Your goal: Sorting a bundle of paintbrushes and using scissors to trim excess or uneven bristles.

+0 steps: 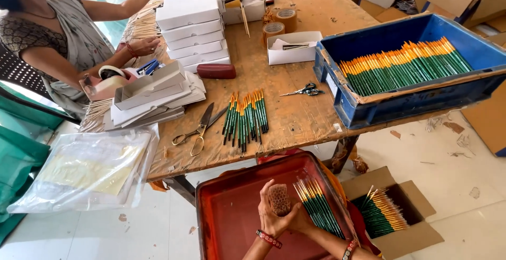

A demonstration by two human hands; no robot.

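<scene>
My left hand (pixel 270 215) and my right hand (pixel 303 222) are clasped together around a small bundle of sticks (pixel 280 199), held upright so I see its brown ends. The hands hover over a red tray (pixel 232 212) just below the table's near edge. A row of green sticks with yellow tips (pixel 319 207) lies in the tray just right of my hands. Both wrists wear bangles.
On the wooden table (pixel 295 117) lie more green sticks (pixel 245 115), two scissors (pixel 199 128), tape rolls, white boxes (pixel 191 28) and a blue crate (pixel 416 102) of sticks. A cardboard box (pixel 392 215) of sticks sits on the floor. Another person (pixel 58 38) works at the left.
</scene>
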